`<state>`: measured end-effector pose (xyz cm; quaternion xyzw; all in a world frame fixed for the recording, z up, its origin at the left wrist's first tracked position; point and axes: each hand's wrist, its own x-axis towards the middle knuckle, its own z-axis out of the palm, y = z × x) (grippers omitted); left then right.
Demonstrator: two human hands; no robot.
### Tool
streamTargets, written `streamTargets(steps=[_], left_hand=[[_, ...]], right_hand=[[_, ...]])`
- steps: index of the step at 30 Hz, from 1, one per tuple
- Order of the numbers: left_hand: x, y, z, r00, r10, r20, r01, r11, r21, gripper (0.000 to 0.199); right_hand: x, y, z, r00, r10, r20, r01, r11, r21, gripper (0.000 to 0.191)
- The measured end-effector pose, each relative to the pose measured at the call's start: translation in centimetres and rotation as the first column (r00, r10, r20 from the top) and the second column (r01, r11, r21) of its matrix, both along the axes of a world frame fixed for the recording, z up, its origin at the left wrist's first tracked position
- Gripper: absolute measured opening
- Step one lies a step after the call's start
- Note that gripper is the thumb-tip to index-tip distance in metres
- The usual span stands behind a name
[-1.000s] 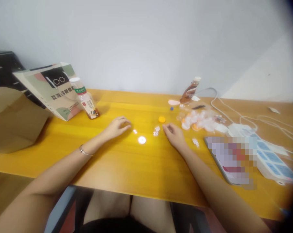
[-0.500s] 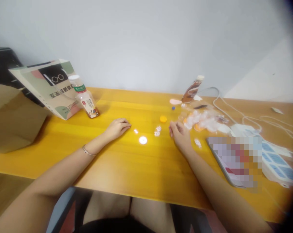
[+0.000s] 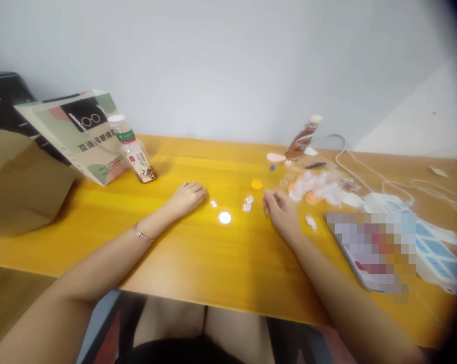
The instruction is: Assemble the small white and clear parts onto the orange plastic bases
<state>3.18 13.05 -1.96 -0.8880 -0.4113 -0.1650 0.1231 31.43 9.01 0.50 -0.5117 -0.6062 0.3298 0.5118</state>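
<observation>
My left hand [image 3: 189,196] rests palm down on the table, its fingers curled under; whatever may lie beneath them is hidden. Close to its fingertips are small white pieces [image 3: 213,203]. My right hand [image 3: 279,205] lies loosely closed, thumb against the bent fingers, and I cannot make out anything inside. Between the hands lie a round white disc [image 3: 225,218], two small white pieces with reddish markings [image 3: 247,204] and a yellow-orange disc [image 3: 256,185]. Another patterned white piece [image 3: 311,222] sits just right of my right wrist.
Left stand a drink bottle [image 3: 137,159], a printed paper bag [image 3: 88,146] and a brown bag [image 3: 21,184]. Right are a brown-labelled bottle [image 3: 303,139], a heap of translucent and orange pieces [image 3: 312,186], a blurred-out tablet-like device [image 3: 350,253], a power strip [image 3: 437,258] and white cables [image 3: 387,179].
My left hand has turned slightly, its fingers curling more with the knuckles up. My right hand stays nearly in place. The whole view has shifted a little.
</observation>
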Motion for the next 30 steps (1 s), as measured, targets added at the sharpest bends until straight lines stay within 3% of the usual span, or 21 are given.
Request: streamTargets(steps=[3, 7, 10, 14, 21, 30], left_hand=[[0.1, 0.0, 0.3, 0.999, -0.003, -0.045, 0.003, 1.000, 0.010, 0.027], [0.4, -0.2, 0.7, 0.999, 0.028, 0.021, -0.027, 0.999, -0.044, 0.025], [1.4, -1.4, 1.0, 0.984, 0.007, 0.180, 0.025, 0.983, -0.180, 0.020], [3.5, -3.7, 1.1, 0.936, -0.039, 0.350, 0.176, 0.912, -0.370, 0.014], [5.2, -4.7, 0.4, 0.905, 0.051, 0.423, 0.156, 0.884, -0.441, 0.014], [5.2, -4.7, 0.4, 0.900, 0.043, 0.434, 0.171, 0.880, -0.442, 0.015]], right_hand=[[-0.7, -0.6, 0.2, 0.996, 0.041, 0.079, -0.042, 0.999, 0.009, 0.031], [-2.0, -1.5, 0.1, 0.972, 0.111, 0.206, -0.118, 0.993, 0.024, 0.027], [-3.1, -1.9, -0.7, 0.920, 0.190, 0.342, -0.235, 0.967, 0.096, 0.014], [-4.2, -2.1, -2.1, 0.843, 0.271, 0.464, -0.381, 0.911, 0.159, 0.025], [-4.3, -1.9, -3.1, 0.841, 0.317, 0.438, -0.394, 0.914, 0.093, 0.025], [-4.3, -1.9, -3.3, 0.850, 0.324, 0.414, -0.385, 0.920, 0.070, 0.025]])
